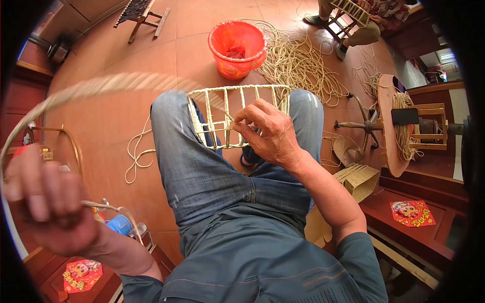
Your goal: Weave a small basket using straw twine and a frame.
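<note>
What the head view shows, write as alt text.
Seated person's right hand pinches at a cream cord-wrapped open rectangular frame across blue-denim knees, while the blurred left hand holds a long twisted beige cord arcing toward it. Beyond stands a round red plastic bucket beside tangled beige cord.

Rough twisted cord (113, 82), cord-wrapped frame (242, 97) — matt, glossy plastic bucket (233, 68), worn denim jeans (194, 166)

Yellow lettering (422, 218) on two red paper decorations (408, 211) (82, 275); wording not legible.

Left hand (53, 207) half-curled and blurred, out wide; right hand (268, 129) forward, palm down, in a pinch
</note>
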Demonstrator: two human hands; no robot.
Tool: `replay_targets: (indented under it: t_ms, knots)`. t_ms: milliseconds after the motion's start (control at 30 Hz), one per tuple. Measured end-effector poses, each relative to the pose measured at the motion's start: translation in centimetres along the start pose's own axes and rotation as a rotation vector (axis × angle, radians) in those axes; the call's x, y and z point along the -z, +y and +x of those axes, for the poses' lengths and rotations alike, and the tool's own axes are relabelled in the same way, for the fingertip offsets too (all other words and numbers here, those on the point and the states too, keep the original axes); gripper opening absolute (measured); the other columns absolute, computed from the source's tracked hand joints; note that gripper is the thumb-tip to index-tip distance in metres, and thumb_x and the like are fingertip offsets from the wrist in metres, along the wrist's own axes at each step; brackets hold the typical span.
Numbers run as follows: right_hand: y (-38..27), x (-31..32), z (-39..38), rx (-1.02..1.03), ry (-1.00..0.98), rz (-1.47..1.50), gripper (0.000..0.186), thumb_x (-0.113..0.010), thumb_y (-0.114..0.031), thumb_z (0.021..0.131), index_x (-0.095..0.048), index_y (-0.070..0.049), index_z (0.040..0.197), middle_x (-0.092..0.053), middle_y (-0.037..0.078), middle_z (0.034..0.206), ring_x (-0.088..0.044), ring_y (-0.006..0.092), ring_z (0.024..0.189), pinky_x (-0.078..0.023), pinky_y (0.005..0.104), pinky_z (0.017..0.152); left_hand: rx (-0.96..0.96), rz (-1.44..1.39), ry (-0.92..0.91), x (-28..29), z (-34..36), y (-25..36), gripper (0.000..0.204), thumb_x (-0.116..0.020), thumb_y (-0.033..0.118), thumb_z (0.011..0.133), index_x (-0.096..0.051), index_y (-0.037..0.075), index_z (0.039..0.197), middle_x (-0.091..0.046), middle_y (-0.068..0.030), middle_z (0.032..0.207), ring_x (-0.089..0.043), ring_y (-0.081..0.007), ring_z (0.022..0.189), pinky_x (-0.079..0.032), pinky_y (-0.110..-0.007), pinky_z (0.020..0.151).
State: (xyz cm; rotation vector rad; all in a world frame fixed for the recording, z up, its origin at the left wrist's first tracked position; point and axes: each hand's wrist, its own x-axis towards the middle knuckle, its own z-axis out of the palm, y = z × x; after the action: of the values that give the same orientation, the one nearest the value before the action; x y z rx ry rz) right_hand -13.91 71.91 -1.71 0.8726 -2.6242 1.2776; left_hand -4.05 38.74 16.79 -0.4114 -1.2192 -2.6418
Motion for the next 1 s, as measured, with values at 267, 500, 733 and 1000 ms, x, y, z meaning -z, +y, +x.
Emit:
replay_targets:
  t_ms: [267, 500, 733, 1000]
  knots:
    - [0.5, 0.1, -0.3, 0.124, 0.015, -0.094, 0.009, -0.08, -0.011, 0.09, -0.077, -0.012, 0.099, -0.063, 0.007, 0.087, -0.065, 0.0285, 0.082, -0.054, 0.0417, 0.071, 0.728, -0.04, 0.193, 0.4, -4.6, -15.4, 0.043, -0.053, 0.031, 0.115, -0.07, -0.008, 0.119, -0.071, -0.01, 0.089, -0.063, -0.012, 0.067, -0.053, -0.028, 0.057]
    - [0.1, 0.8, -0.2, 0.136, -0.109, -0.185, 0.009, -0.076, -0.018, 0.091, -0.077, -0.009, 0.095, -0.066, 0.01, 0.096, -0.066, 0.0306, 0.093, -0.056, 0.0429, 0.082, 0.696, 0.503, 0.215, 0.2, -8.1, -23.2, 0.041, -0.047, 0.014, 0.114, -0.057, -0.004, 0.15, -0.075, -0.0114, 0.103, -0.072, -0.0161, 0.087, -0.062, -0.031, 0.08]
    - [-0.2, 0.9, 0.2, -0.012, -0.156, -0.084, 0.014, -0.072, -0.019, 0.093, -0.073, -0.006, 0.097, -0.061, 0.014, 0.098, -0.064, 0.036, 0.094, -0.054, 0.0483, 0.083, 0.432, 1.023, 0.1, -1.0, -8.0, -25.7, 0.038, -0.064, 0.01, 0.102, -0.064, -0.001, 0.139, -0.072, -0.0188, 0.088, -0.074, -0.0364, 0.077, -0.056, -0.045, 0.072]
    - [-0.1, 1.1, 0.2, 0.017, -0.156, -0.098, 0.015, -0.075, -0.013, 0.088, -0.076, -0.005, 0.1, -0.063, 0.013, 0.096, -0.066, 0.033, 0.091, -0.054, 0.0443, 0.081, 0.442, 0.967, 0.183, 0.4, -7.8, -26.1, 0.018, -0.063, 0.015, 0.109, -0.068, -0.001, 0.102, -0.063, -0.0025, 0.08, -0.057, -0.0078, 0.076, -0.049, -0.029, 0.07]
